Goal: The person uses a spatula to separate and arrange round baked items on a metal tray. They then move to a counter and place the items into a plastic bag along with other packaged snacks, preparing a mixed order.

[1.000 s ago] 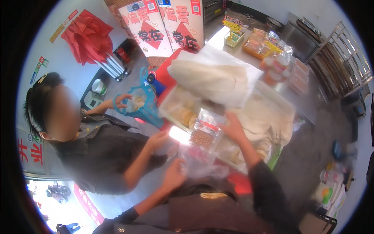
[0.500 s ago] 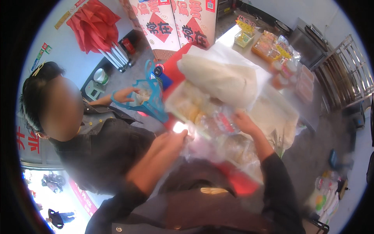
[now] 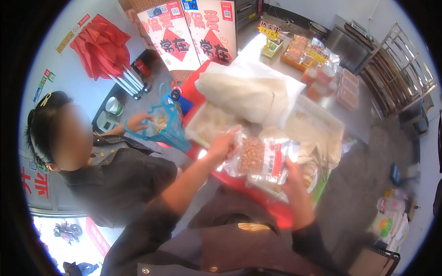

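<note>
A clear vacuum pack of reddish-brown peanuts (image 3: 253,155) with a white and red label is held up in front of me, over the near part of the table. My left hand (image 3: 225,145) pinches its clear left edge, fingers closed. At the label end, my right hand (image 3: 296,177) grips the pack with the thumb against its edge; the other fingers are mostly hidden. Just behind the pack lies a tray (image 3: 191,133) of pale food under clear film, partly covered by a beige cloth (image 3: 241,92).
At left, a co-worker's hand (image 3: 138,123) is at a blue plastic bag (image 3: 174,138). Metal tongs (image 3: 326,168) lie on the right cloth. Jars (image 3: 320,83), lidded boxes (image 3: 348,89) and an orange tray of packs (image 3: 294,60) stand on the far metal table. A rack (image 3: 400,73) stands at right.
The peanut pack has come up off the trays and is now stretched between both hands. My left hand has moved up and right, my right hand down toward me. The view has shifted slightly.
</note>
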`<state>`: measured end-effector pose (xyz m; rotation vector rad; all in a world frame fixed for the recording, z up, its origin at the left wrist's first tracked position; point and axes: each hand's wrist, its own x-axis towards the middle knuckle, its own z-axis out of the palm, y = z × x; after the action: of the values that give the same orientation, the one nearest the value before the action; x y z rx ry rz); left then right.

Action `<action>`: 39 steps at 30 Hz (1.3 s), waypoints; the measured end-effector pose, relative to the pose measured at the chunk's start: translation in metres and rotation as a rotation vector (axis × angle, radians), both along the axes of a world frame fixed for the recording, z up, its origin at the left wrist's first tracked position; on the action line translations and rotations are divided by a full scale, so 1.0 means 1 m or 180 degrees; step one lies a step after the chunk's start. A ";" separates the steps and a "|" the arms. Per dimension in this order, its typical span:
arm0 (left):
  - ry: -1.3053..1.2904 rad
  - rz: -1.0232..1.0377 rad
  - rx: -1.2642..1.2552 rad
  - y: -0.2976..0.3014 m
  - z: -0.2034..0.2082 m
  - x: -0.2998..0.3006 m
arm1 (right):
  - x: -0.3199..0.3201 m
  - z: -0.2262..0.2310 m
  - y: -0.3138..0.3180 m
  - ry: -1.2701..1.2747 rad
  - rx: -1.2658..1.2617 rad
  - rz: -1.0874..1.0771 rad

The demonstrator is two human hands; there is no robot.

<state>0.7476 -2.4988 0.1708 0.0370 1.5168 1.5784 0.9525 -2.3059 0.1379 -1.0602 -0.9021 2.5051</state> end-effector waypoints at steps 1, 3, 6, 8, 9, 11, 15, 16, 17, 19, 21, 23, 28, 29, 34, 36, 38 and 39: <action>0.0383 -0.0380 -0.0028 -0.004 0.001 -0.001 | 0.000 0.002 -0.007 0.0013 -0.0289 -0.0067; 0.0923 -0.1042 -0.0103 -0.011 0.003 0.000 | -0.006 -0.011 -0.013 -0.0210 -0.0536 -0.0043; 0.1021 -0.1576 -0.0197 -0.017 0.022 0.017 | -0.025 -0.043 -0.010 -0.0251 -0.0957 -0.0108; 0.0630 -0.1651 0.0051 -0.030 0.022 0.018 | -0.042 -0.058 -0.008 -0.0172 -0.1294 -0.0225; 0.0512 -0.1651 0.0225 -0.036 0.014 0.021 | -0.050 -0.063 -0.006 -0.0147 -0.1294 -0.0236; 0.0567 -0.1583 0.0240 -0.041 0.002 0.032 | -0.062 -0.059 -0.017 0.0040 -0.1259 -0.0509; 0.1132 0.0042 0.0633 -0.015 -0.026 0.065 | -0.063 -0.023 -0.054 0.0229 -0.0283 -0.0749; 0.1256 0.0324 0.0399 -0.013 -0.034 0.056 | -0.056 -0.021 -0.059 0.0300 0.0117 -0.0788; 0.1359 0.0570 0.0199 -0.004 -0.037 0.042 | -0.041 -0.042 -0.046 0.0292 0.0912 -0.0590; 0.1871 0.0812 0.0155 0.006 -0.035 0.010 | -0.010 -0.057 -0.023 0.0177 0.1545 -0.0185; 0.2652 0.0738 0.0459 0.008 -0.028 -0.015 | 0.003 -0.030 -0.020 0.0089 0.1448 0.0205; 0.2373 -0.0082 0.0786 0.010 -0.021 -0.017 | -0.001 -0.004 -0.016 0.0090 0.1577 0.0379; 0.2470 -0.0443 0.0999 0.022 -0.007 0.036 | -0.052 -0.021 -0.010 0.0077 0.0435 0.0316; 0.1903 0.0002 0.1128 0.019 0.001 0.052 | -0.065 -0.023 -0.019 0.0427 -0.0030 0.0055; 0.2826 0.0639 0.0289 0.017 -0.019 0.078 | -0.109 -0.051 -0.030 0.1087 0.0425 -0.0774; 0.2683 0.0943 0.0154 0.020 -0.011 0.082 | -0.111 -0.055 -0.045 0.0356 0.2426 -0.0719; 0.2877 0.1221 0.0166 0.028 -0.003 0.064 | -0.100 -0.050 -0.033 -0.0161 0.4174 0.0169; 0.3039 0.1197 0.0091 0.021 -0.002 0.048 | -0.095 -0.043 -0.031 -0.0469 0.4459 0.0805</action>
<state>0.7956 -2.4774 0.1692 0.6312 2.3198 2.0143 0.8575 -2.3365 0.0947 -0.5834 -2.3347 1.2305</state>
